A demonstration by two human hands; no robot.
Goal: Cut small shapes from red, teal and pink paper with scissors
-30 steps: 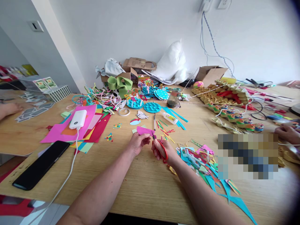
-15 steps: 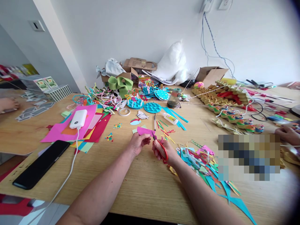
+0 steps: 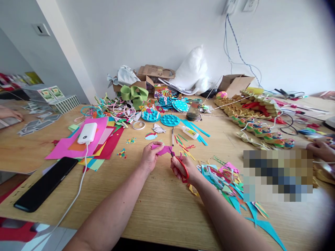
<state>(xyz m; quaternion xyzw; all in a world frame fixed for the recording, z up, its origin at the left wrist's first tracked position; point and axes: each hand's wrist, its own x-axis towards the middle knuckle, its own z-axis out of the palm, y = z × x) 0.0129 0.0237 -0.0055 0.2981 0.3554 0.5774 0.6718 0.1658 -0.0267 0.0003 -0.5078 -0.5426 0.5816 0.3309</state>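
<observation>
My left hand (image 3: 151,156) pinches a small piece of purple paper (image 3: 163,150) over the middle of the table. Red-handled scissors (image 3: 184,166) are gripped in my right hand (image 3: 180,168), their dark blades meeting the paper's right end. Beyond my hands lie a blue and red paper fish (image 3: 151,136) and a white fish cut-out (image 3: 159,128). A pen (image 3: 172,137) points away from me just past the scissors, and a white glue bottle (image 3: 190,132) rests to its right. Thin coloured paper strips (image 3: 185,146) lie scattered near my right hand.
Paper scraps (image 3: 222,181) heap beside my right forearm. At left are stacked coloured sheets (image 3: 65,144), a white power bank (image 3: 87,133) with its cable, and a black phone (image 3: 45,183). A glass jar (image 3: 194,111) stands farther back. Other people's hands show at both edges.
My left hand has shifted slightly left and up, and its hold on the purple paper has changed. The paper now looks narrower and bent. The scissors stay almost in place.
</observation>
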